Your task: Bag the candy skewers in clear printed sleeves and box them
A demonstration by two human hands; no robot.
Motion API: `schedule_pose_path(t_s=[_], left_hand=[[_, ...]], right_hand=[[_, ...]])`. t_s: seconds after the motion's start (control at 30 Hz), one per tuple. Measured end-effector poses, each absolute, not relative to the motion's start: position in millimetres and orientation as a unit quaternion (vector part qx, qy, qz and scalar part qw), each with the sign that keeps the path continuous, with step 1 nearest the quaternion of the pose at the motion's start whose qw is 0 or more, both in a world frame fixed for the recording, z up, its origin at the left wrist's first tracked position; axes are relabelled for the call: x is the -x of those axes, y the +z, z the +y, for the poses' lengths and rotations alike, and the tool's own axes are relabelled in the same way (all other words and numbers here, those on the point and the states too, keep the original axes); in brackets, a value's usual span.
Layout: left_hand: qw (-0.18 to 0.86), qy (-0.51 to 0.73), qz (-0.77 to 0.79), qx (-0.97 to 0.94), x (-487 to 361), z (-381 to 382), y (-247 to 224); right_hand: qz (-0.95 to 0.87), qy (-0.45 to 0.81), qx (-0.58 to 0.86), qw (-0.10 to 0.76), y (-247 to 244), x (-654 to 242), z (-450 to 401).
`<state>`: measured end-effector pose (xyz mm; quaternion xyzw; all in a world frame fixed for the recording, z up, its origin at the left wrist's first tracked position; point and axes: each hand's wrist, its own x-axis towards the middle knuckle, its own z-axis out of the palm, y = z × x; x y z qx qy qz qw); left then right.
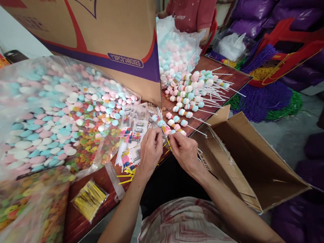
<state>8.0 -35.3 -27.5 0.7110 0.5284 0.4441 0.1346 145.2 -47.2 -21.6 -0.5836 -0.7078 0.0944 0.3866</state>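
Note:
My left hand [152, 146] and my right hand [184, 148] meet at the table's near edge, fingers pinched around the lower end of a bagged candy skewer [160, 122]. A yellow twist tie [169, 144] sticks out by my right fingertips. Left of my hands lie printed clear bags [136, 130] and loose yellow ties [126, 176]. Beyond my hands is a pile of marshmallow skewers [188, 91] with white sticks pointing right.
A large bag of marshmallows and gummy rings [48, 128] covers the left side. A tall carton [113, 40] stands behind. An open carton [253, 162] is at right. A person in a red shirt [191, 15] sits across the table. A packet of yellow ties [90, 199] lies near.

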Motion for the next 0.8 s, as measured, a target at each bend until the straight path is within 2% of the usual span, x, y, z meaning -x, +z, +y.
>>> schedule_pose_path(t_s=[0.8], left_hand=[[0.130, 0.460, 0.555, -0.681, -15.3, -37.5, -29.7]], right_hand=[[-0.680, 0.155, 0.600, 0.392, -24.2, -141.5, -49.0]])
